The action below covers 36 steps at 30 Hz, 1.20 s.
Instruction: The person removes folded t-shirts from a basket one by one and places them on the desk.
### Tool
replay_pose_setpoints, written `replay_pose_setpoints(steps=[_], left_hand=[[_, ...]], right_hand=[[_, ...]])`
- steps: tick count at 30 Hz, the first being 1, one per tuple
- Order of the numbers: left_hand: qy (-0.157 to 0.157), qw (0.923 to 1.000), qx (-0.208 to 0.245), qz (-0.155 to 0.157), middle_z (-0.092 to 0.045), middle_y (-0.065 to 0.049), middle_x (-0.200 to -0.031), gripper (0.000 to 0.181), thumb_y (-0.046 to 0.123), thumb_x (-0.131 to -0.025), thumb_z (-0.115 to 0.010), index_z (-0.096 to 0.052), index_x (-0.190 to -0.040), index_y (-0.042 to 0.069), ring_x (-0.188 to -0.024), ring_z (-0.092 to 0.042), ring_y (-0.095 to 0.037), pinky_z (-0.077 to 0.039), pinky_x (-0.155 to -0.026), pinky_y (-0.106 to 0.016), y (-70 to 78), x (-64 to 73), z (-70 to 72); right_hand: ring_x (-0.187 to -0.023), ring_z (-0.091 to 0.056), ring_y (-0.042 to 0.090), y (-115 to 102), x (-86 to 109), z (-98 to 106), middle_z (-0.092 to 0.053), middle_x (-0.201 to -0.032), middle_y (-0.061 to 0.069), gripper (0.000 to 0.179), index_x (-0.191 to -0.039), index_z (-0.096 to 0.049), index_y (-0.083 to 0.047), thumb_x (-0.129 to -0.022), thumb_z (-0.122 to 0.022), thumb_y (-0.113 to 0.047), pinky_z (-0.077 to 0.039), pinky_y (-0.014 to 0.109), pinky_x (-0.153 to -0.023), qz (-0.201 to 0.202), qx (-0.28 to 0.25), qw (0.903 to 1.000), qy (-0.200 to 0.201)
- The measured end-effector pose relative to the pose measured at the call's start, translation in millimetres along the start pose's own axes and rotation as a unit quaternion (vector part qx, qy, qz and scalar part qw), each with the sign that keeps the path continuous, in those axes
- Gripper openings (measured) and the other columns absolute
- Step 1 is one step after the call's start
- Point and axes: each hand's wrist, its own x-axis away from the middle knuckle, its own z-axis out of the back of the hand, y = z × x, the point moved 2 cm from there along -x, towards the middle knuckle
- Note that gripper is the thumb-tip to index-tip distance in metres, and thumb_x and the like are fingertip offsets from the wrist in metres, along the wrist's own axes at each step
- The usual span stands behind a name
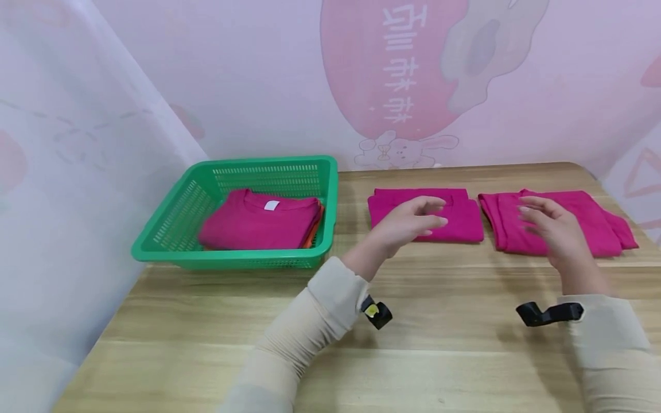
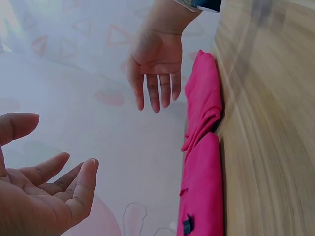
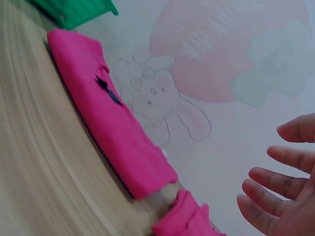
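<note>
Two folded magenta garments lie side by side at the back right of the table. My left hand hovers over the left garment, fingers loosely bent and holding nothing. Over the right garment, my right hand is raised with relaxed, slightly curved fingers, also holding nothing. In the left wrist view the right hand hangs palm visible, fingers apart from the cloth. A small dark tag shows on the left garment in the right wrist view.
A green plastic basket stands at the back left of the wooden table. Inside lies a folded magenta shirt with a white label, above something orange. A printed wall covering rises behind the table.
</note>
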Motion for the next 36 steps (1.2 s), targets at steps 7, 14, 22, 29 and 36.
replay_pose_setpoints(steps=[7, 14, 22, 29, 36], left_hand=[[0.012, 0.9991, 0.032, -0.025, -0.043, -0.002, -0.121, 0.042, 0.013, -0.085, -0.053, -0.042, -0.125, 0.006, -0.102, -0.047, -0.015, -0.04, -0.084, -0.03, -0.6, 22.2, 22.0], [0.04, 0.9981, 0.029, -0.036, -0.04, -0.008, -0.125, 0.04, 0.015, -0.085, -0.052, -0.042, -0.123, 0.006, -0.105, -0.044, -0.02, -0.039, -0.086, -0.032, -7.0, 39.2, 46.5], [0.069, 0.9949, 0.047, -0.057, -0.041, -0.008, -0.123, 0.042, 0.014, -0.085, -0.051, -0.041, -0.124, 0.004, -0.109, -0.041, -0.021, -0.036, -0.089, -0.038, -15.0, 59.7, 72.4], [0.101, 0.9924, 0.054, -0.045, -0.042, -0.012, -0.122, 0.043, 0.013, -0.085, -0.052, -0.04, -0.125, 0.003, -0.109, -0.04, -0.021, -0.036, -0.089, -0.04, -24.4, 73.8, 91.6], [0.12, 0.9908, 0.048, -0.038, -0.042, -0.013, -0.121, 0.04, 0.01, -0.086, -0.05, -0.04, -0.124, 0.001, -0.108, -0.043, -0.024, -0.037, -0.088, -0.039, -32.7, 79.7, 105.3]], right_hand=[[-0.079, -0.057, 0.008, -59, 43.6, -71, -0.056, -0.095, -0.003, 0.024, -0.106, -0.056, -0.011, -0.083, -0.057, -0.018, -0.046, 0.018, -0.066, 0.015, -0.074, 0.9968, -0.029], [-0.079, -0.056, 0.006, -73, 51.5, -109, -0.055, -0.095, -0.003, 0.015, -0.1, -0.054, -0.016, -0.085, -0.054, -0.016, -0.046, 0.017, -0.067, 0.011, -0.075, 0.995, -0.064], [-0.081, -0.056, 0.007, -78, 49.3, -145, -0.049, -0.101, 0.004, 0.016, -0.102, -0.054, -0.014, -0.087, -0.052, -0.016, -0.046, 0.019, -0.071, 0.026, -0.082, 0.9909, -0.104], [-0.085, -0.055, 0.013, -79, 47.9, -179, -0.048, -0.104, 0.01, 0.016, -0.103, -0.053, -0.015, -0.087, -0.051, -0.017, -0.046, 0.024, -0.075, 0.018, -0.074, 0.9879, -0.135], [-0.087, -0.054, 0.015, -78, 48.5, -207, -0.047, -0.107, 0.014, 0.019, -0.107, -0.05, -0.012, -0.089, -0.048, -0.015, -0.045, 0.031, -0.079, 0.005, -0.08, 0.984, -0.159]])
